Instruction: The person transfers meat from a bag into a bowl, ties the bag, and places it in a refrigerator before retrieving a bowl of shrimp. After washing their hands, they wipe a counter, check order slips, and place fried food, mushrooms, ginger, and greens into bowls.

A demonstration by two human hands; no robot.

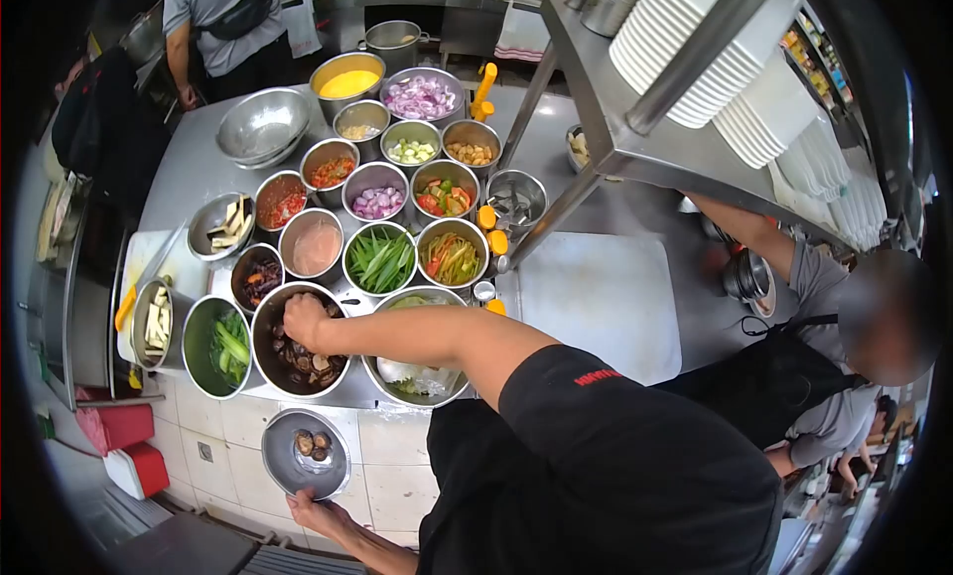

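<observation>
My left hand point(316, 513) grips the rim of a metal bowl point(281, 468) below the table's front edge. A few brown mushrooms point(314, 442) lie in that bowl. Reaching across, my right hand point(307, 322) is down inside a deep metal pot point(260, 352) of dark sliced mushrooms point(316, 367). Its fingers look curled, and their tips are hidden, so what they hold cannot be made out. Beside this pot stand a pot of green leafy stalks point(233, 354) and, partly under my forearm, a pot holding a clear plastic bag point(429, 379).
Several metal pots of cut vegetables, including green strips point(380, 260) and diced onion point(377, 203), crowd the table. A knife point(159, 262) lies on a cutting board point(139, 267) at left. A white board point(601, 307) and shelf post point(556, 210) stand right. A co-worker point(774, 366) works there.
</observation>
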